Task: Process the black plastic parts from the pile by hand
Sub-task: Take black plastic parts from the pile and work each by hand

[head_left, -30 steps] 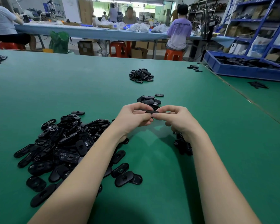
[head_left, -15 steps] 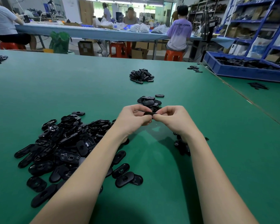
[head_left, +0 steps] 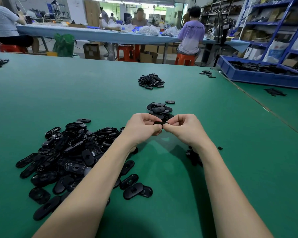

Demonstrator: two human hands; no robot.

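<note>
Showing both hands raised above the green desk [head_left: 41, 93], with one black plastic part [head_left: 159, 123] held between them. Left hand [head_left: 141, 128]: fingers curled, pinching the part's left end. Right hand [head_left: 184, 128]: fingers curled, pinching its right end; the part lies roughly level, seen edge-on. Large pile of black parts [head_left: 67, 155]: on the desk to the left, partly hidden under the left forearm. Small heap [head_left: 159, 109]: on the desk just beyond the hands, with a single part [head_left: 170, 102] lying beside it. Far heap [head_left: 151, 81]: farther back, well apart. A few dark pieces [head_left: 192, 156] lie partly hidden under the right wrist. Blue bin [head_left: 258, 77]: at the right edge, containing dark parts.
</note>
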